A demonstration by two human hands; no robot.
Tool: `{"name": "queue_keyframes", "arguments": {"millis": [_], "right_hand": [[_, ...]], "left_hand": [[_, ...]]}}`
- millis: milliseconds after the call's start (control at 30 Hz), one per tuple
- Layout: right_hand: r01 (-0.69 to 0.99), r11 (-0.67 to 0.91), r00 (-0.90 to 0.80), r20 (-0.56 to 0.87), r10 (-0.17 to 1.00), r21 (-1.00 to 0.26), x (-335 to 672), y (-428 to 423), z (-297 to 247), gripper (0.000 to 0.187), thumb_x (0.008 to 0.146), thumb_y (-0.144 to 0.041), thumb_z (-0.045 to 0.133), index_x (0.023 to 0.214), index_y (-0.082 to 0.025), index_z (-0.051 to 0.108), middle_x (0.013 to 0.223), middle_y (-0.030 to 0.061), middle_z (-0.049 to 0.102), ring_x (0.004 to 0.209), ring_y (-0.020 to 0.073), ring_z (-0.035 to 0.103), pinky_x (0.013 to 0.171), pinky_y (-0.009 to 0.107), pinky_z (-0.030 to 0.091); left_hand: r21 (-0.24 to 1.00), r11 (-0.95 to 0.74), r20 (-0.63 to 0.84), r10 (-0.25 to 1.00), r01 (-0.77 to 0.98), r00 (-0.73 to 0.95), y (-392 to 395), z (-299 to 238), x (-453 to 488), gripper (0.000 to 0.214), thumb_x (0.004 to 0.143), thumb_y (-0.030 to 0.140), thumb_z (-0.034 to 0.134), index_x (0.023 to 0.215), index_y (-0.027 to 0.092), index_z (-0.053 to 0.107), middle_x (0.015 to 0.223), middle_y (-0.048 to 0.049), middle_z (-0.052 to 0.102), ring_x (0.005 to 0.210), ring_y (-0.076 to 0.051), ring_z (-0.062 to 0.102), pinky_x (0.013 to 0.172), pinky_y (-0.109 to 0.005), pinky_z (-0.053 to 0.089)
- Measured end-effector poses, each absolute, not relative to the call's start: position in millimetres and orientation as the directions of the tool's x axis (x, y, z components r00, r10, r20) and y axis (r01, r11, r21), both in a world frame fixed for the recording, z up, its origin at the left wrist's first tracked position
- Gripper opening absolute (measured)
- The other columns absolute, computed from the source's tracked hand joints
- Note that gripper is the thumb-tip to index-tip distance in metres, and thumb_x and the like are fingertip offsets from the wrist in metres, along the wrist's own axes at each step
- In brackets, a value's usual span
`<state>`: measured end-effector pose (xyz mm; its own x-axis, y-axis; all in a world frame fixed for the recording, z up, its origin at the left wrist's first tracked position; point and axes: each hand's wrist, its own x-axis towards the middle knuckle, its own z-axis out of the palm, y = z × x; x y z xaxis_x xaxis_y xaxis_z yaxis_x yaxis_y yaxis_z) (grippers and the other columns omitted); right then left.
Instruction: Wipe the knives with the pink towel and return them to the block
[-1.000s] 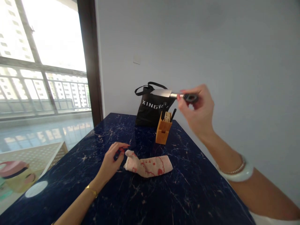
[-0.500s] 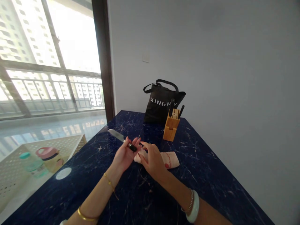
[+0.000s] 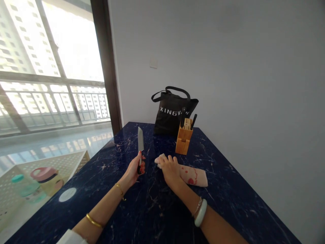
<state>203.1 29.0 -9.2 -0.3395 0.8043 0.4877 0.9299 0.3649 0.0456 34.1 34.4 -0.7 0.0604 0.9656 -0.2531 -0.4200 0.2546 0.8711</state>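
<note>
In my left hand is a kitchen knife, its black handle wrapped by the fingers and its blade pointing away from me above the table. My right hand grips the left end of a folded pinkish cloth with red markings, which lies on the dark blue table. Behind the cloth stands a wooden knife block with several black-handled knives in its slots.
A black tote bag stands behind the knife block, near the wall. To the left, below the table edge, a white perforated basket holds a pink-lidded bottle and a teal-capped bottle. A white round patch shows on the table.
The left hand has closed around the knife handle, and the blade has swung from pointing left to pointing away. My right hand has taken hold of the cloth, which has shifted right.
</note>
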Motion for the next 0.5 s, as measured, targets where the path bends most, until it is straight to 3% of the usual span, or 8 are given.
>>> {"name": "queue_keyframes", "arguments": {"millis": [200,333,500], "right_hand": [[0.993,0.07,-0.108,0.558,0.823,0.09,268,60,-19,0.025,0.085,-0.009,0.035,0.096,-0.015,0.057,0.094,0.0086,0.051,0.083,0.0237,0.038,0.068,0.039,0.024],[0.995,0.096,-0.1,0.6,0.794,0.039,264,63,-17,0.017,0.084,-0.014,0.041,0.089,-0.016,0.057,0.088,0.0075,0.052,0.084,0.0238,0.038,0.069,0.039,0.023],[0.96,0.21,-0.037,0.661,0.749,-0.184,243,57,-11,0.013,0.086,-0.026,0.044,0.089,-0.018,0.054,0.081,0.0032,0.055,0.082,0.0207,0.043,0.072,0.039,0.021]], "left_hand": [[0.933,0.225,-0.204,0.973,-0.28,0.103,40,-32,52,0.049,0.077,0.063,0.042,0.083,0.015,0.035,0.051,0.0054,0.031,0.039,-0.006,0.03,0.037,-0.018,0.025],[0.969,0.203,-0.186,0.975,-0.138,0.125,35,-33,54,0.053,0.073,0.066,0.044,0.082,0.014,0.036,0.059,0.0024,0.041,0.047,-0.008,0.04,0.036,-0.018,0.03],[0.981,0.193,-0.184,0.965,-0.027,0.187,31,-35,56,0.06,0.067,0.07,0.045,0.092,0.015,0.039,0.06,0.0057,0.032,0.039,-0.002,0.022,0.032,-0.014,0.014]]}}
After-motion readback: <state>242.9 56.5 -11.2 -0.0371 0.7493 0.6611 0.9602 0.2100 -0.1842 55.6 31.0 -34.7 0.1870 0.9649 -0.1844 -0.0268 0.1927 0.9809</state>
